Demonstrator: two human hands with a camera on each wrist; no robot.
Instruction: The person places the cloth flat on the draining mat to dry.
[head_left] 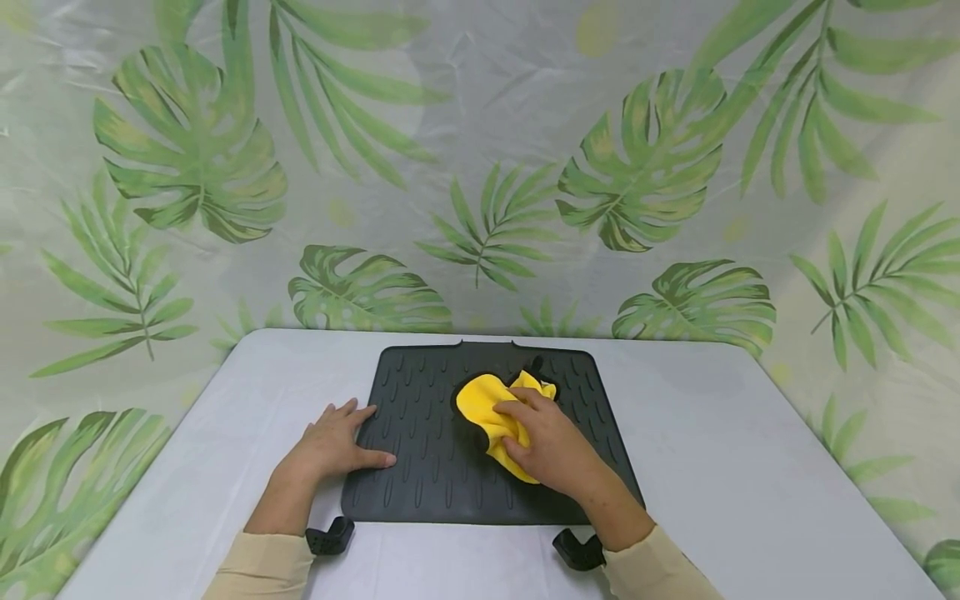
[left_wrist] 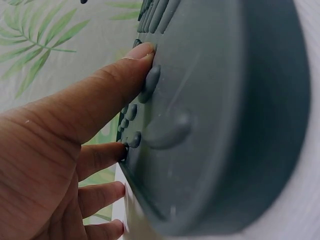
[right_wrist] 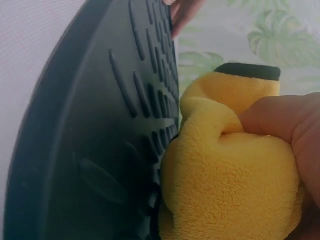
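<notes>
Leftmost, the left hand lies flat at the mat's left edge, fingers straight, thumb and fingertips pressing the ribbed rubber, apparently to pin it so it cannot slide on the white tabletop. Centrally, the dark mat lies flat, its 2 rear notches toward the leaf-print backdrop. Further right, the right hand bears down on a yellow cloth, fingers curled into its bunched folds, holding it against the mat's right half, where it rests as for wiping.
</notes>
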